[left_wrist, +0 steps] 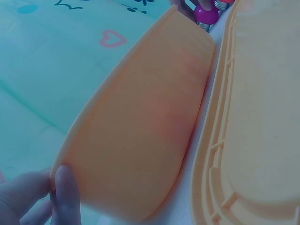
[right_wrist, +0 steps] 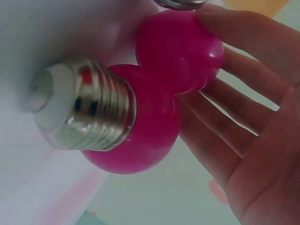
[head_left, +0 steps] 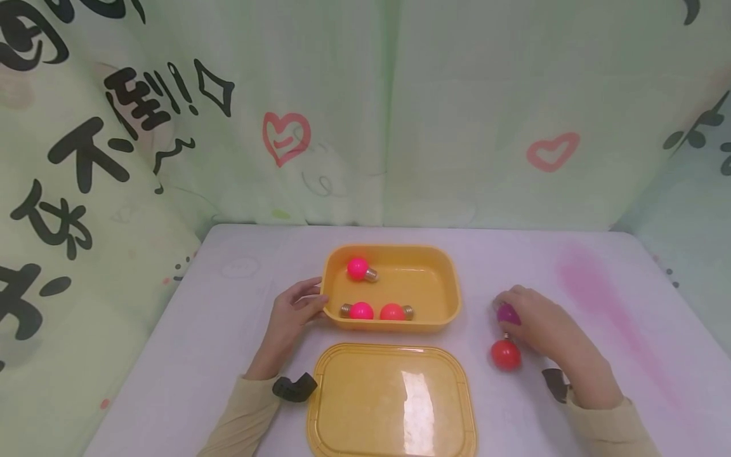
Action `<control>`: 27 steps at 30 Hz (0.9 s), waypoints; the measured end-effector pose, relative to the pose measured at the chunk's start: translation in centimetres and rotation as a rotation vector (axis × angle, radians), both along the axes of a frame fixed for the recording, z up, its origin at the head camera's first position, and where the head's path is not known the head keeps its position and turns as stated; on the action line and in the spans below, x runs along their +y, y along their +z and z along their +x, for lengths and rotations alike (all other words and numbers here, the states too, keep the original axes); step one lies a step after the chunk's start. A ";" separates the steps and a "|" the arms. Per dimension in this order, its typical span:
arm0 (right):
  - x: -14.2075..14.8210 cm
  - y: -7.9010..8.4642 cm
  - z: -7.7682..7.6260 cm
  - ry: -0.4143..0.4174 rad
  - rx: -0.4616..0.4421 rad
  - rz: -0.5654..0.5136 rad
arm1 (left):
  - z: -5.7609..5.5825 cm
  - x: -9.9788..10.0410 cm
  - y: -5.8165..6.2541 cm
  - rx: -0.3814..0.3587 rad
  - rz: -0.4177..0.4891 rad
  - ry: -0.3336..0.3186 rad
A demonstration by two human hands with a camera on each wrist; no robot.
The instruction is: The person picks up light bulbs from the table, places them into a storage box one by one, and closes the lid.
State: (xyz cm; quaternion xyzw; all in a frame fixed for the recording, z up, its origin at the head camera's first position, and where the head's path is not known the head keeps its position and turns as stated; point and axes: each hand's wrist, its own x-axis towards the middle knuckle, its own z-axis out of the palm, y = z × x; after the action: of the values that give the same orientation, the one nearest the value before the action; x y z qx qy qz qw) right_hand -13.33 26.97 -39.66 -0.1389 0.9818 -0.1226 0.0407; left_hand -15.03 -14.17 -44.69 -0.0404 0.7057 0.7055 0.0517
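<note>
My left hand (head_left: 290,320) pinches the left rim of a yellow rectangular box (head_left: 440,285), thumb outside, as the left wrist view shows. Inside lie a pink light bulb (head_left: 357,268) at the back, another pink bulb (head_left: 362,310) and a coral-red bulb (head_left: 392,311) along the front wall. Over the table on the right, my right hand (head_left: 537,320) holds a purple light bulb (head_left: 507,313) between thumb and fingers. A red light bulb (head_left: 506,355) is just in front of it. In the right wrist view, a bulb's threaded metal base (right_wrist: 89,108) points left, close to the camera.
A flat yellow tray (head_left: 365,406) lies in front of the box, near my left wrist. The white table (head_left: 257,247) meets a pale green curtain (head_left: 457,95) behind and at the sides. A pink stain (head_left: 599,298) marks the tabletop at right.
</note>
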 end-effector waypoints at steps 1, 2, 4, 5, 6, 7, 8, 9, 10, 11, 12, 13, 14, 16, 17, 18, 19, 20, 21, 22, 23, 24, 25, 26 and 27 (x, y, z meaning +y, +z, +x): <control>0.1 0.0 0.0 0.002 0.002 -0.002 | 0.0 0.0 0.0 0.000 0.002 -0.001; 0.1 0.0 0.0 0.007 0.003 -0.007 | 0.0 0.0 0.0 0.001 0.005 -0.002; 0.3 0.0 -0.1 0.018 0.016 -0.014 | 0.0 0.0 0.1 0.000 0.015 -0.001; 0.3 0.0 -0.1 0.022 0.021 -0.020 | 0.0 0.0 0.1 -0.001 0.012 0.000; 0.3 0.1 -0.1 0.028 0.028 -0.024 | 0.0 0.0 0.1 -0.001 0.011 0.000; 0.3 0.1 -0.2 0.035 0.038 -0.028 | 0.0 0.0 0.1 -0.001 0.010 0.000; 0.3 0.2 -0.2 0.038 0.045 -0.031 | 0.0 0.0 0.1 -0.002 0.010 0.001; 0.3 0.2 -0.2 0.039 0.052 -0.033 | 0.0 0.0 0.1 -0.004 0.012 0.002; 0.2 0.3 -0.3 0.040 0.057 -0.035 | 0.0 0.0 0.1 -0.005 0.008 0.002; 0.2 0.4 -0.3 0.038 0.057 -0.038 | 0.0 0.0 0.1 -0.007 0.005 0.002; 0.2 0.5 -0.3 0.037 0.055 -0.039 | 0.0 0.0 0.1 -0.009 0.002 0.003; 0.1 0.7 -0.4 0.035 0.054 -0.039 | 0.0 0.0 0.1 -0.010 -0.001 0.002; 0.0 0.8 -0.4 0.029 0.049 -0.040 | 0.0 0.0 0.1 -0.011 -0.004 0.002; -0.2 1.1 -0.4 0.018 0.032 -0.044 | 0.0 -0.1 0.0 -0.012 -0.009 0.002; -0.3 1.3 -0.4 0.009 0.017 -0.047 | 0.0 -0.1 0.0 -0.012 -0.009 0.003; -0.4 1.5 -0.4 0.000 0.003 -0.051 | 0.0 -0.1 -0.1 -0.010 -0.010 0.003; -0.6 1.7 -0.4 -0.009 -0.010 -0.054 | 0.0 -0.1 -0.1 -0.008 -0.008 0.003; -0.7 1.9 -0.4 -0.019 -0.025 -0.058 | 0.0 -0.1 -0.1 -0.006 -0.007 0.004; -0.9 2.1 -0.5 -0.029 -0.040 -0.061 | 0.0 -0.1 -0.1 -0.003 -0.005 0.005; -1.0 2.2 -0.5 -0.037 -0.050 -0.064 | 0.0 -0.1 0.0 -0.001 -0.001 0.005; -1.1 2.4 -0.5 -0.039 -0.053 -0.067 | 0.0 -0.1 0.0 0.002 0.001 0.005; -1.2 2.6 -0.5 -0.039 -0.053 -0.069 | 0.0 0.0 0.0 0.003 0.002 0.006; -1.3 2.7 -0.5 -0.033 -0.044 -0.070 | 0.0 0.0 0.1 0.004 0.005 0.006; -1.4 2.8 -0.5 -0.024 -0.031 -0.071 | 0.1 0.0 0.1 0.004 0.005 0.006; -1.5 2.9 -0.5 -0.017 -0.018 -0.072 | 0.1 0.0 0.1 0.004 0.005 0.006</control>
State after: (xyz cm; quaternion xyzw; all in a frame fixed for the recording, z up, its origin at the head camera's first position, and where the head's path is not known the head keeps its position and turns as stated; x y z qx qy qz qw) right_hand -13.79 25.45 -36.75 -0.1307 0.9776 -0.1594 0.0435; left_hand -14.96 -14.16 -44.59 -0.0410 0.7040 0.7074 0.0484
